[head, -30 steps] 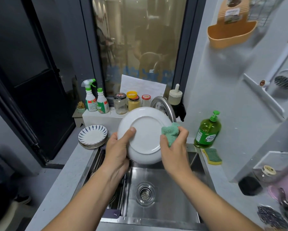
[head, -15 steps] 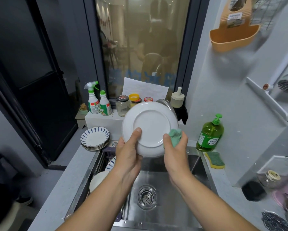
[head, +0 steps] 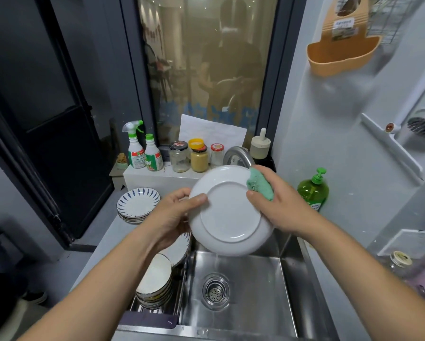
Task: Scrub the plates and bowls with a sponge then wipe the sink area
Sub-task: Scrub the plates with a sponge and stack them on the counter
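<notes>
- The plate point(head: 231, 212), white and round, is held tilted above the sink point(head: 260, 299). Its underside with the foot ring is turned to us, and it is just in front of the tap point(head: 236, 155).
- Our left hand point(head: 172, 217) holds it at the left rim. The grip is closed on the plate, with the thumb on the underside and the fingers behind the rim.
- Our right hand point(head: 278, 203) grips a green sponge point(head: 259, 183) and presses it against the upper right rim of the plate. The thumb lies on the underside.
- A thin run of water falls from the lower edge of the plate into the sink, near the drain point(head: 215, 291).
- In the left part of the sink, on a rack point(head: 157, 310), stands a pile of dishes point(head: 154, 281). Some of them lean, partly under our left forearm.
- On the worktop point(head: 103, 242), left of the sink, is a stack of plates point(head: 138, 205) with blue stripes.
- Behind the sink, on a white ledge point(head: 157, 178), stand two cleaner bottles point(head: 135, 153) and three jars point(head: 179, 156).
- A green soap bottle point(head: 313, 190) with a pump stands to the right of the sink, just beyond our right hand.
</notes>
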